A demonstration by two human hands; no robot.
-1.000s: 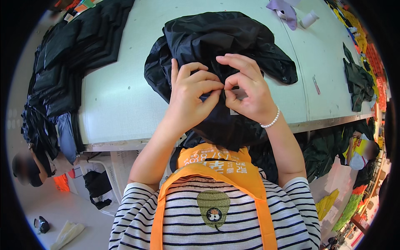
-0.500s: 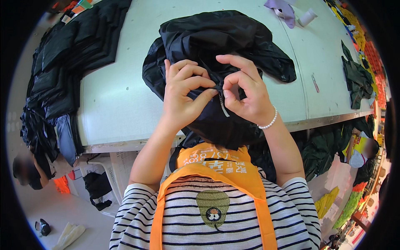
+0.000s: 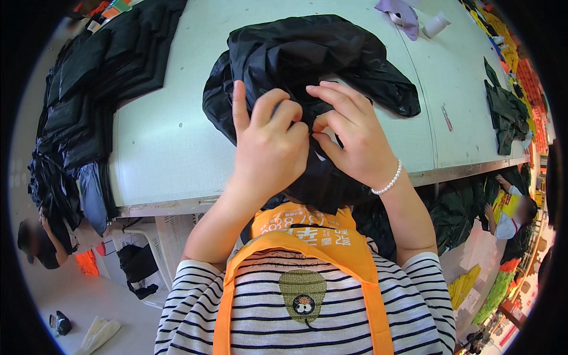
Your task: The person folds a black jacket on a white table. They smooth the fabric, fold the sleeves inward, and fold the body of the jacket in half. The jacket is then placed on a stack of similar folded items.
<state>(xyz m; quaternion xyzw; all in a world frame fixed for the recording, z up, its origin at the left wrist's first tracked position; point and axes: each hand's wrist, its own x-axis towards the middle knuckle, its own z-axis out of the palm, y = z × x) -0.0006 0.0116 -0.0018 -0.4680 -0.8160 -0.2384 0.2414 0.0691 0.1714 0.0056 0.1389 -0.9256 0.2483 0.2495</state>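
A thin, shiny black garment [image 3: 307,50] lies bunched on the pale table in front of me, with a sleeve-like part stretching to the right. My left hand [image 3: 269,142] is over its near part, back of the hand upward. Its index finger and thumb are bent in toward the fabric, while another finger points up; the fingertips are partly hidden. Close beside it, my right hand [image 3: 358,133] pinches the black fabric between thumb and index finger, its other fingers lifted. A bit of white strip [image 3: 321,157] shows below the pinch.
Stacked folded black garments [image 3: 118,65] cover the table's left side. Toward the back right lie a purple cloth [image 3: 401,16] and a white cylinder [image 3: 436,25]. A small pen-like tool [image 3: 447,117] and a dark green garment [image 3: 506,112] are at the right. People sit at both sides.
My left hand has turned over so its back faces up, covering its thumb and the fabric. My right hand has shifted slightly down and right. Less of the white strip shows.
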